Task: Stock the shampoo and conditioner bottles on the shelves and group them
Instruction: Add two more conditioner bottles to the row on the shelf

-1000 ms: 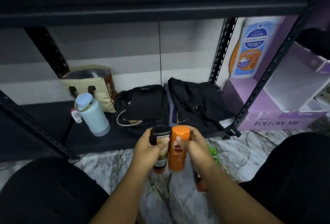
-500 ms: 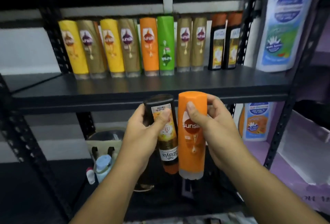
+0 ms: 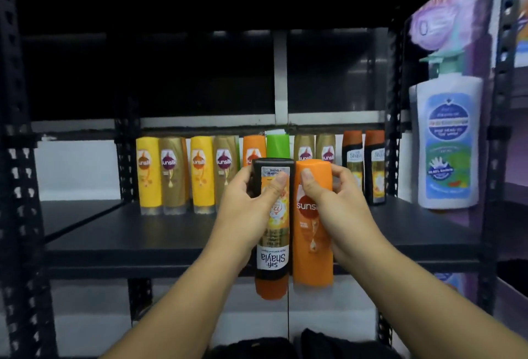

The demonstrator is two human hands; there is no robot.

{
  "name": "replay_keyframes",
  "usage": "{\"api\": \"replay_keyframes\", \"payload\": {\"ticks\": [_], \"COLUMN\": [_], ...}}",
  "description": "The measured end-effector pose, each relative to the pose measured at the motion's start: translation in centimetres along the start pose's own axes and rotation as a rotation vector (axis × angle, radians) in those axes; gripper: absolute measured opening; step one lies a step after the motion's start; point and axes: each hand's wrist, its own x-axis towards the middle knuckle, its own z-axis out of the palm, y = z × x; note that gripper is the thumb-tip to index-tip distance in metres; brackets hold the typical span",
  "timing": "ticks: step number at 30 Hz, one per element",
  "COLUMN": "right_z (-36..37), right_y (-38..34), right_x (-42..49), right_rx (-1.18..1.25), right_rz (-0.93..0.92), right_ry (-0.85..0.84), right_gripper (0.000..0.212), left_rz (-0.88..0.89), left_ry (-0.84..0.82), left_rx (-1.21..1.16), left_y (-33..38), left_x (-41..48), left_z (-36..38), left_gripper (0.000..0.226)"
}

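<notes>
Reaches up from below with both bare arms, left forearm point(image 3: 183, 295) and right forearm point(image 3: 414, 287) slanting inward toward the middle. Grips a black bottle point(image 3: 273, 255) in the left hand point(image 3: 248, 213), thumb laid flat across the front, fingers point(image 3: 246, 176) curled round the left edge. Grips an orange bottle point(image 3: 313, 255) in the right hand point(image 3: 337, 210) the same way, thumb on the front, fingers point(image 3: 341, 173) hooked over the right side. Holds both hands level, side by side, thumb tips close together.
</notes>
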Motion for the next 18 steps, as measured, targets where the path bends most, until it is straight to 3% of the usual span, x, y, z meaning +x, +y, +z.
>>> {"api": "replay_keyframes", "payload": {"ticks": [10,18], "right_z": [0.7,0.7], "right_y": [-2.3,-1.5], "right_x": [5.3,9.5], "right_rx": [-0.058,-0.085], "right_rz": [0.001,-0.022], "right_ry": [-0.087,-0.041], "right_gripper": [0.046,0.047], "left_rz": [0.047,0.091], "left_ry": [0.018,0.018], "left_rx": [-0.007,0.06], "left_y": [0.7,0.1], "left_x": [4.8,8.9], "left_z": [0.5,2.0], "left_gripper": [0.037,0.036]}}
